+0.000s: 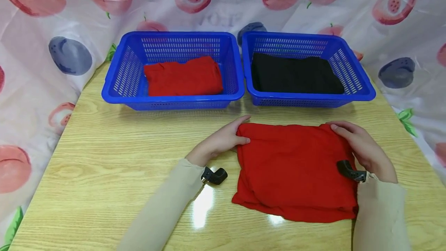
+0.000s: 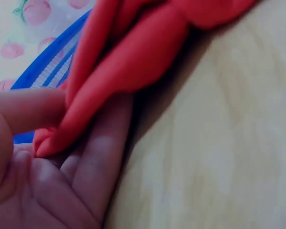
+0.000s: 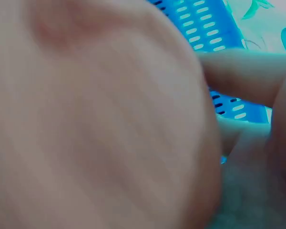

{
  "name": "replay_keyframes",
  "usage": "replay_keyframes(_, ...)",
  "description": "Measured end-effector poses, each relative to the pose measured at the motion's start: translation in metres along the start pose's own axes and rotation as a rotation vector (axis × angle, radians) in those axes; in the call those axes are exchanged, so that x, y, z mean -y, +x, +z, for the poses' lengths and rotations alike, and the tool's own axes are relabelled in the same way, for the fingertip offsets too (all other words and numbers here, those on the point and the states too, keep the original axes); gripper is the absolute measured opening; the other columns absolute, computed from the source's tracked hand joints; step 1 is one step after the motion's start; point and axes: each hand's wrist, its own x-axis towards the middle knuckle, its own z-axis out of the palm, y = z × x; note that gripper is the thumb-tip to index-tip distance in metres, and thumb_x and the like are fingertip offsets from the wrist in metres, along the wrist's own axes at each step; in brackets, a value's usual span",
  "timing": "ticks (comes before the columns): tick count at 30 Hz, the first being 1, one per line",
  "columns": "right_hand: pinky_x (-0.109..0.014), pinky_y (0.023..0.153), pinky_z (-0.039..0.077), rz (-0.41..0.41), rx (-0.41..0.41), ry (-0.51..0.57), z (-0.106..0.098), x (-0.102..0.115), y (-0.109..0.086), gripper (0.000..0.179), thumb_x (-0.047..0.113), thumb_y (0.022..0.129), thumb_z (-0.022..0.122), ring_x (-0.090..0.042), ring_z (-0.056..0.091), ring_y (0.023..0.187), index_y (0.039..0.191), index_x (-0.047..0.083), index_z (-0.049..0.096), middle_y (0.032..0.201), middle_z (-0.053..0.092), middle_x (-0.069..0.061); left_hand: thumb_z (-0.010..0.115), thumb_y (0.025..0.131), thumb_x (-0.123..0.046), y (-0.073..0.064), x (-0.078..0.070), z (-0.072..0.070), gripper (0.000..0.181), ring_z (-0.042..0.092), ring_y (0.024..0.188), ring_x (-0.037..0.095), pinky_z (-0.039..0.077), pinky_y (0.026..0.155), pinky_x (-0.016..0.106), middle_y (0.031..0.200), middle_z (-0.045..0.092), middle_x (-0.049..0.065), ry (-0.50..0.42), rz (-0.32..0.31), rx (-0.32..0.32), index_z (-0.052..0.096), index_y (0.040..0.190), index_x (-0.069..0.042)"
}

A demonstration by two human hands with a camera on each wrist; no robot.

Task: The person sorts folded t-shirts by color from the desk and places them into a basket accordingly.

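A folded red cloth (image 1: pixel 296 169) lies near the table's front right, its layers showing along the lower edge. My left hand (image 1: pixel 228 136) pinches its far left corner; in the left wrist view the thumb lies over the cloth (image 2: pixel 128 62) and the fingers pass beneath it. At the far right corner, my right hand (image 1: pixel 364 146) grips the cloth with the thumb on top and the fingers behind the edge. The close, blurred cloth (image 3: pixel 109 129) looks pale in the right wrist view and fills most of it, hiding part of that hand.
Two blue plastic baskets stand side by side behind the cloth. The left basket (image 1: pixel 174 98) holds a folded red cloth (image 1: pixel 184 78), the right basket (image 1: pixel 310 96) a folded black cloth (image 1: pixel 296 74). A fruit-print curtain (image 1: pixel 223 7) hangs behind the wooden table (image 1: pixel 104 173).
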Motion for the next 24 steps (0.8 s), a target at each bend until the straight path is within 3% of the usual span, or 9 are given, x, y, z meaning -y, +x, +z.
replay_keyframes(4, -0.019, 0.076, 0.047, -0.072, 0.053, 0.124, 0.005, 0.002, 0.001, 0.050, 0.033, 0.094, 0.041, -0.008, 0.052, 0.095, 0.135, 0.006, 0.033, 0.116, 0.047, 0.006, 0.054, 0.085, 0.003, -0.011, 0.002, -0.017, 0.069, 0.059, 0.087, 0.018, 0.050, 0.073, 0.030, 0.110, 0.056, 0.010, -0.028, 0.017, -0.068, 0.020, 0.142, -0.017)
replay_keyframes(10, -0.027, 0.076, 0.050, -0.110, 0.147, 0.325, 0.015, 0.004, 0.007, 0.046, 0.022, 0.096, 0.041, -0.013, 0.057, 0.092, 0.135, 0.002, 0.029, 0.112, 0.053, 0.003, 0.052, 0.085, 0.003, -0.027, 0.006, -0.036, 0.067, 0.060, 0.084, 0.017, 0.050, 0.069, 0.031, 0.101, 0.059, 0.012, -0.081, 0.041, -0.120, 0.021, 0.141, -0.015)
replay_keyframes(14, -0.028, 0.077, 0.050, -0.098, 0.200, 0.341, 0.022, 0.005, 0.012, 0.049, 0.023, 0.096, 0.040, -0.015, 0.059, 0.091, 0.138, 0.003, 0.024, 0.111, 0.055, 0.002, 0.052, 0.086, 0.002, -0.034, 0.006, -0.045, 0.061, 0.059, 0.088, 0.019, 0.050, 0.072, 0.032, 0.104, 0.059, 0.012, -0.091, 0.056, -0.149, 0.027, 0.139, -0.014)
replay_keyframes(17, -0.030, 0.077, 0.050, -0.085, 0.249, 0.291, 0.026, 0.005, 0.014, 0.052, 0.027, 0.096, 0.038, -0.016, 0.059, 0.093, 0.140, 0.005, 0.021, 0.115, 0.053, 0.004, 0.052, 0.086, 0.002, -0.039, 0.006, -0.051, 0.056, 0.059, 0.090, 0.020, 0.050, 0.074, 0.032, 0.108, 0.059, 0.010, -0.079, 0.062, -0.164, 0.033, 0.136, -0.014)
replay_keyframes(21, -0.033, 0.079, 0.049, -0.110, 0.327, 0.243, 0.032, 0.008, 0.016, 0.052, 0.027, 0.097, 0.034, -0.018, 0.057, 0.098, 0.141, 0.005, 0.017, 0.121, 0.050, 0.003, 0.052, 0.087, 0.000, -0.045, 0.007, -0.060, 0.051, 0.059, 0.089, 0.020, 0.050, 0.072, 0.033, 0.109, 0.058, 0.010, -0.054, 0.067, -0.165, 0.038, 0.134, -0.013)
replay_keyframes(24, -0.034, 0.082, 0.048, -0.150, 0.394, 0.293, 0.036, 0.011, 0.018, 0.051, 0.021, 0.098, 0.032, -0.020, 0.057, 0.100, 0.143, 0.008, 0.012, 0.119, 0.051, -0.002, 0.053, 0.087, -0.002, -0.051, 0.009, -0.067, 0.050, 0.059, 0.089, 0.021, 0.051, 0.071, 0.033, 0.107, 0.058, 0.011, -0.044, 0.054, -0.187, 0.039, 0.133, -0.015)
